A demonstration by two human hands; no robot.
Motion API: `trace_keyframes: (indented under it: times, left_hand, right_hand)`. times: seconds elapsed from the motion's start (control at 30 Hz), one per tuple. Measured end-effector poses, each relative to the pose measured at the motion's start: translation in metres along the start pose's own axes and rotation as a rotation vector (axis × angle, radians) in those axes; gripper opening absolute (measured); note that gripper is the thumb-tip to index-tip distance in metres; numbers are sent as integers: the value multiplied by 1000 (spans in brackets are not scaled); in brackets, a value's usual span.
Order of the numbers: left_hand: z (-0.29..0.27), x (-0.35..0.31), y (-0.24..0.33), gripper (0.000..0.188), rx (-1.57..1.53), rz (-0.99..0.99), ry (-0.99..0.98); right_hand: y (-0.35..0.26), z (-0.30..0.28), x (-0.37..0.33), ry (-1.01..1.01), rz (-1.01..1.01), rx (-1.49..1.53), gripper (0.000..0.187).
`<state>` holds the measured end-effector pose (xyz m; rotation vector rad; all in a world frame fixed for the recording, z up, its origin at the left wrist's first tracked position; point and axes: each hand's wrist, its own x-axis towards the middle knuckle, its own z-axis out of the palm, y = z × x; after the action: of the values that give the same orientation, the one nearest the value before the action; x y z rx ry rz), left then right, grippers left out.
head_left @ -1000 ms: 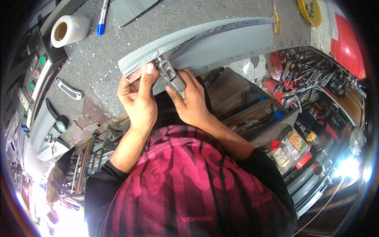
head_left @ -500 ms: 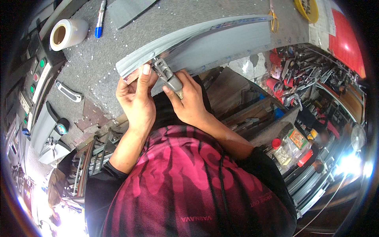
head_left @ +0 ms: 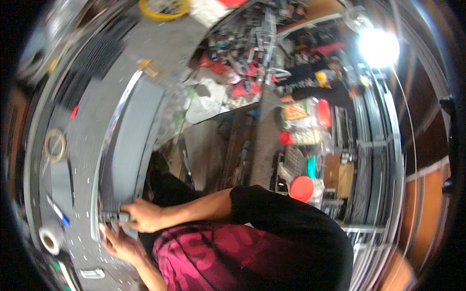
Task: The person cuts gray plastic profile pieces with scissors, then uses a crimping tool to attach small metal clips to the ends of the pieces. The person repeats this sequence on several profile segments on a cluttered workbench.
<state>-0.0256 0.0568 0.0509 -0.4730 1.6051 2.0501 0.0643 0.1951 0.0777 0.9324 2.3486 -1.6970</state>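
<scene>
My right hand (head_left: 147, 216) is closed round a grey metal hand tool (head_left: 116, 217) with a slotted body, held at the near end of a long grey panel (head_left: 132, 138). My left hand (head_left: 122, 245) is just below the tool, its fingers curled at the panel's end corner. Motion smears the fingertips, and the exact contact between tool and panel is hard to make out. The panel lies lengthwise on the grey workbench (head_left: 80, 189), running away from me.
On the bench lie a tape roll (head_left: 55, 145), a blue-capped marker (head_left: 59, 211), a white film roll (head_left: 50, 240), a utility knife (head_left: 92, 274) and a yellow basket (head_left: 165, 12). Right are a red-lidded jar (head_left: 301, 188) and metal profiles (head_left: 371, 184). A person in dark clothes (head_left: 315, 77) is farther off.
My view has swung to the right, so the bench and panel now appear at the left. Both hands stay at the panel's end, with the tool still in my right hand.
</scene>
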Motion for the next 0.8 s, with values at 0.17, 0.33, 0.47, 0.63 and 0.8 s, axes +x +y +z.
trace_keyframes:
  times: [0.17,0.33,0.47,0.63,0.8]
  left_hand:
    - [4,16,8,50,-8,8,-29]
    - [9,28,11,47,-1,-19,-59]
    - [9,26,14,47,98,-79,-138]
    - [28,14,17,26,-184,-78,122]
    - [44,10,23,23,-182,-45,191]
  right_hand:
    - [4,1,4,4,-54,20,34]
    - [16,-22,5,-39,-227,-23,40]
    - [30,-77,-10,-200,-191,-90,44]
    - [48,-167,-15,-16,-108,-58,36]
    - [68,-243,29,21,73,73,31]
